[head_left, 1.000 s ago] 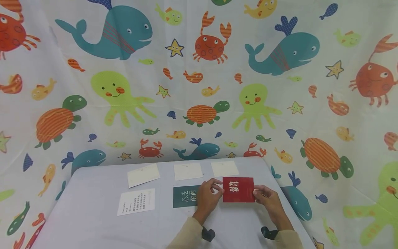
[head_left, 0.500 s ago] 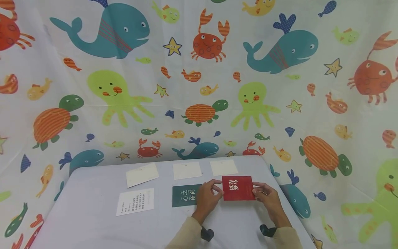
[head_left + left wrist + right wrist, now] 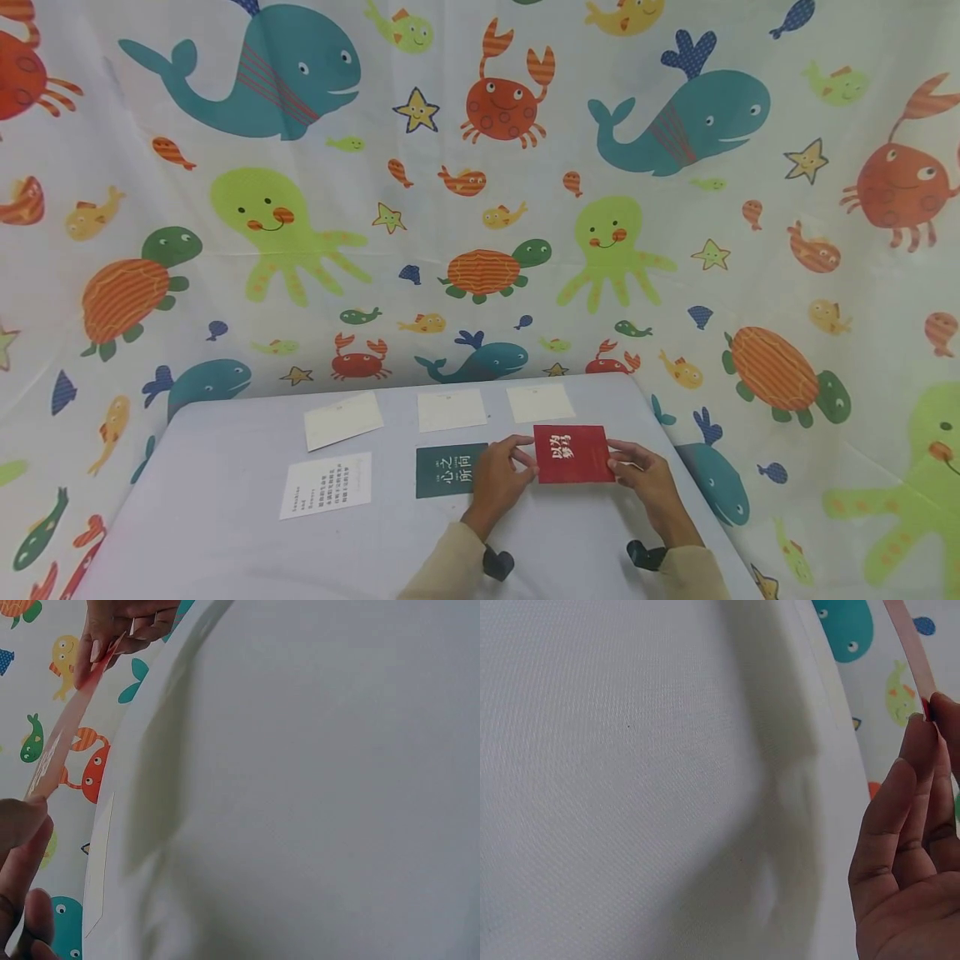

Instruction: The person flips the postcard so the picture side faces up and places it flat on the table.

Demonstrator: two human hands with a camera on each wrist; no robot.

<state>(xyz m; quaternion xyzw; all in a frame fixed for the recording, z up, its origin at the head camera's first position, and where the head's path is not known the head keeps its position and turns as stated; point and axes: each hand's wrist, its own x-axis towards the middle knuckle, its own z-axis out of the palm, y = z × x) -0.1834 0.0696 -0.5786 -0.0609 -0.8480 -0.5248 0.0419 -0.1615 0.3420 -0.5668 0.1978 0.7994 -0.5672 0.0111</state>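
Observation:
A red card (image 3: 585, 458) with white characters is held up above the table between both hands. My left hand (image 3: 498, 477) pinches its left edge between thumb and fingers, and my right hand (image 3: 647, 475) pinches the right edge. Seen nearly edge-on in the left wrist view, the card (image 3: 67, 727) runs from one hand to the other. In the right wrist view, fingertips and thumb close on one end of the card (image 3: 915, 656). A dark green card (image 3: 442, 472) with pale characters lies just left of my left hand, which partly covers its right side.
A white card with printed text (image 3: 327, 486) lies further left. Along the back of the white table (image 3: 225, 500) are three cream cards: a slanted left one (image 3: 343, 421), a middle one (image 3: 452, 411) and a right one (image 3: 541, 403). A sea-animal curtain (image 3: 480, 208) hangs behind.
Between the earlier frames and now the view has shifted slightly. Both hands keep hold of the red card, which stays in nearly the same place.

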